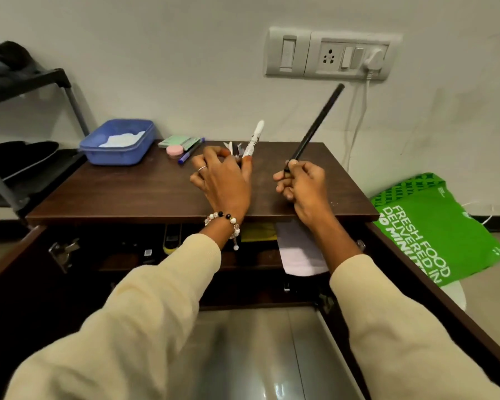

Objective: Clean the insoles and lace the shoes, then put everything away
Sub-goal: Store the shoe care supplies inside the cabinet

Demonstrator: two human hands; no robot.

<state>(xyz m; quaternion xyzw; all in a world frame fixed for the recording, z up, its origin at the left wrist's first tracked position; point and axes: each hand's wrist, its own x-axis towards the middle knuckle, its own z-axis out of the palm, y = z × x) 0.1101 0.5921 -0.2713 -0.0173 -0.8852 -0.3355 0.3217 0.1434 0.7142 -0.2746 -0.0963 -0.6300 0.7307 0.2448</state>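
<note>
Two cream-sleeved arms reach over an open cabinet whose doors stand swung out to either side, its dim shelves holding dark items too shadowed to name, a yellow cloth and a pale folded cloth that hangs over the shelf edge. On the dark wooden cabinet top, the left hand, wearing a ring and a beaded bracelet, closes its fingers around a white marker and a small bundle of pens and other slim pieces. The right hand grips the lower end of a black stick-like tool, which tilts up toward the wall's switch panel and the plugged-in white charger with its cable.

No shoes, insoles or laces can be made out on the cabinet top; dark footwear appears to sit on the rack at far left.

The risks look modest but real. The raised stick points close to the charger cable, and a careless swing could snag it or knock the plug. The left hand's bundle is loosely gathered, so pieces could slip and roll off the front edge into the open cabinet. Behind the hands sit a pink-lidded jar, a blue pen, a green notepad and a blue plastic tub holding white cloth or paper, all near enough to be nudged by a sweeping arm.
</note>
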